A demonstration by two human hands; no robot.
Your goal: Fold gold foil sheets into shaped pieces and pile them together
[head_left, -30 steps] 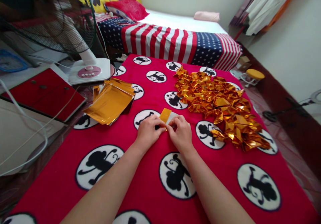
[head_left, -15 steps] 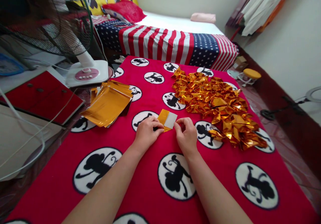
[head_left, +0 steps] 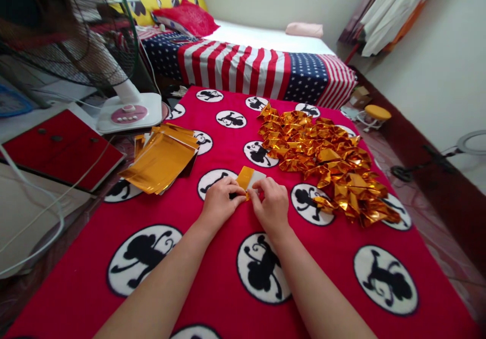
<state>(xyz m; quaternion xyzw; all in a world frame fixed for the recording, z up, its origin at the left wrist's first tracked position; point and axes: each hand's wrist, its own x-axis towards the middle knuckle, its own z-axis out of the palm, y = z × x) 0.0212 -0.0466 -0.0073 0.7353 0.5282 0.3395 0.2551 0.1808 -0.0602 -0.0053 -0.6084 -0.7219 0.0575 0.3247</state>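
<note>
A small folded sheet of gold foil paper (head_left: 245, 176), with a pale grey-white part on its right side, lies on the red cloth (head_left: 212, 288) between my hands. My left hand (head_left: 222, 197) pinches its near left corner between thumb and fingers. On the other side, my right hand (head_left: 270, 201) has thumb and fingertips closed on the near right part, covering some of it. A stack of flat gold foil sheets (head_left: 159, 161) rests to the left. Many folded shiny gold foil pieces (head_left: 326, 156) stand in rows on the right.
At the left stands a fan with a white base (head_left: 131, 113), close to a red panel (head_left: 56, 141) and loose white cables. Behind the cloth is a bed with a stars-and-stripes cover (head_left: 235, 70). A yellow-topped stool (head_left: 377, 112) stands on the floor at right.
My right hand has moved left and now covers part of the paper's pale side, its fingertips closer to my left hand. My left hand keeps its pinch. The view has shifted slightly.
</note>
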